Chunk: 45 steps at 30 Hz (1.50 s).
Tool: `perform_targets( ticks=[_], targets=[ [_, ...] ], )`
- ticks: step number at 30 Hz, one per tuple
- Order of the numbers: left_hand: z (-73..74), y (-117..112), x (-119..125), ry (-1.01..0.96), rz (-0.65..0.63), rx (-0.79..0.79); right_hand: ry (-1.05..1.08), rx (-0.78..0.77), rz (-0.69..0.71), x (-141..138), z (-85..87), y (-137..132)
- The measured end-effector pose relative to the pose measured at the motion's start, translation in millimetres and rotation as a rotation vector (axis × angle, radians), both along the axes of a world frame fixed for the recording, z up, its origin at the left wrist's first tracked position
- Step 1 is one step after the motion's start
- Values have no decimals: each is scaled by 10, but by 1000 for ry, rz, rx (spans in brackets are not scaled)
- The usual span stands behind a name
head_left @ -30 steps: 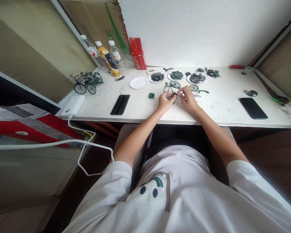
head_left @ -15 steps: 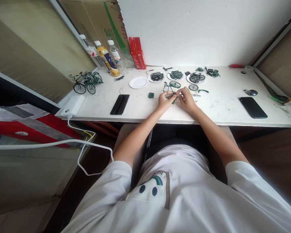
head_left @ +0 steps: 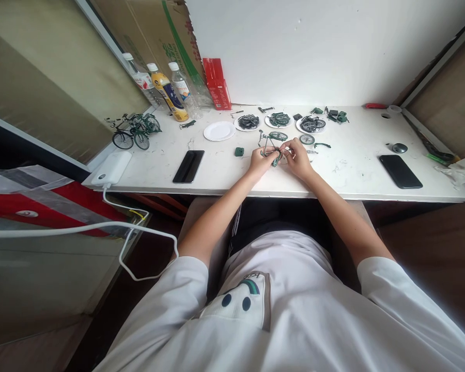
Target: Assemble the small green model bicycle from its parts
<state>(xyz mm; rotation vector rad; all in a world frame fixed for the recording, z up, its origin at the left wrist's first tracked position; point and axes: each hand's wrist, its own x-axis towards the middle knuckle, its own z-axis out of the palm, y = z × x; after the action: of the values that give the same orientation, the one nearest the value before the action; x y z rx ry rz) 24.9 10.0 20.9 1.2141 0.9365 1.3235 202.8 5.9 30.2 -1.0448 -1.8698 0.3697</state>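
Both hands meet over a small model bicycle frame (head_left: 275,161) held up near the middle of the table (head_left: 356,178), a little in from the near edge. The left hand (head_left: 260,161) has its fingers closed around the frame, apparently to steady it. The fingers of the right hand (head_left: 297,157) draw close together at the frame's right side, probably for finer work; whether they have hold of anything there is too small to tell.

The frame is dark green and spindly, its thin tubes rising past the left fingertips, its middle hidden by the hands. A spoked wheel (head_left: 278,136) lies flat just beyond, and a second wheel (head_left: 307,139) lies to the right beside a curved green piece (head_left: 323,145), likely laid there for easy reach. A green block (head_left: 239,152) sits left of the hands.

Farther back, piled plates (head_left: 264,127) appear to keep parts sorted by kind. Model bicycles (head_left: 134,132) stand together near the table's left end, seemingly out of the way.
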Motion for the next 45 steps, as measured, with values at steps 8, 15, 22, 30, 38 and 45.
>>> perform_targets(
  ticks=[8,15,22,30,38,45],
  targets=[
    [29,-14,0,-2,16,-34,-17,-18,27,-5,38,-43],
    [16,-17,-12,24,-4,46,-27,8,1,-7,25,-30],
    [-32,9,-4,48,14,123,7,-27,-39,5,7,-8],
    [-60,9,-4,96,34,186,162,-201,-4,33,-1,43],
    [-44,3,19,81,43,186,299,-386,72,54,11,74],
    [-48,0,21,84,51,193,347,-396,117,63,2,88]
  ],
)
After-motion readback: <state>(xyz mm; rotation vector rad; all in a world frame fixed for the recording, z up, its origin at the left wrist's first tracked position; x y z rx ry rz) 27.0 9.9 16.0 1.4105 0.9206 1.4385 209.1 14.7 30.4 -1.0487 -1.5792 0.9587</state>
